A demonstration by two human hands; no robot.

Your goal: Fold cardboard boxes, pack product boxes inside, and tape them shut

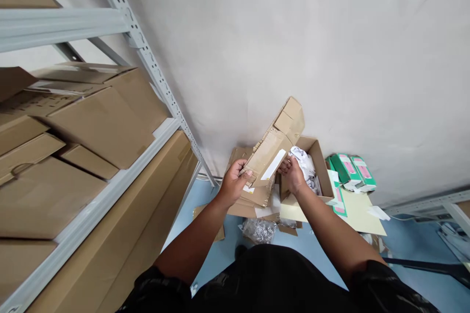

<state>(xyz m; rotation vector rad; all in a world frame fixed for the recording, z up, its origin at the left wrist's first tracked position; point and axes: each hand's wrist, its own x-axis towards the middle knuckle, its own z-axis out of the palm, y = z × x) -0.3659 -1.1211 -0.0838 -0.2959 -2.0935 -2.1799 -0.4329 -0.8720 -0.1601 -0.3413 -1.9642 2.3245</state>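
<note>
Nearest me: left hand [232, 182] clamped on lower left edge of flattened cardboard box [273, 149], thumb on top. Right hand [293, 174] pinches its right edge beside white label strip [273, 165]. Box held tilted above floor [216, 254] clutter. Beneath: crumpled plastic wrap [259, 230], cardboard scraps. Beyond: open carton [318, 156] stuffed with white paper, green packets [352, 170] at wall base. Far left: shelving rack [147, 58] stacked with cartons.

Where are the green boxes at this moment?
In the head view, the green boxes lie on the floor at right, against the wall, just right of the open cardboard box beside the person's right hand.
</note>
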